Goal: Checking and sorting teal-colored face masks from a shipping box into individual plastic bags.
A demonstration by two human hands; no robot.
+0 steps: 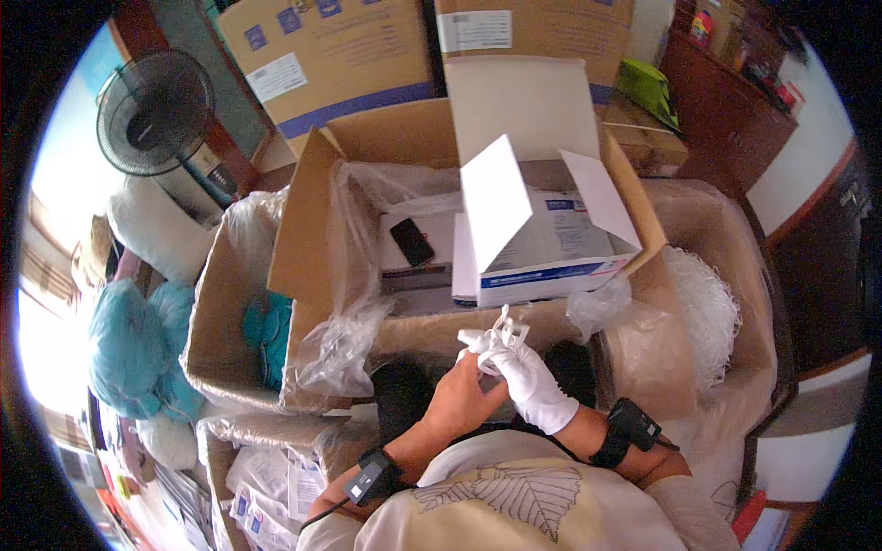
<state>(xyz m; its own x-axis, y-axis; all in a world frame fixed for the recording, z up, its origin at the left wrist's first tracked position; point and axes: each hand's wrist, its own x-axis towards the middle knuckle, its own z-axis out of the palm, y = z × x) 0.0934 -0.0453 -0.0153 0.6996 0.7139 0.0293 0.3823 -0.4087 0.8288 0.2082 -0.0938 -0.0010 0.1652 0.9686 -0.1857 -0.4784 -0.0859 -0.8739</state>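
Observation:
My right hand (531, 378) wears a white glove and pinches a small bundle of white plastic parts (501, 332) in front of my chest. My bare left hand (462, 397) touches the same bundle from below and the left, its fingers curled against the gloved palm. Both wrists carry black bands. Just beyond the hands stands a large open cardboard box (312, 211) lined with clear plastic. Inside it sits a small open white carton (542, 234) with a blue stripe, and a black phone (412, 241) lies on a white box.
A carton (209, 303) at the left holds teal items. A plastic-lined carton (707, 303) at the right holds white strands. Small packets (266, 496) lie at lower left. A black fan (154, 112) stands at the back left, stacked cartons (340, 55) behind, teal bags (138, 349) left.

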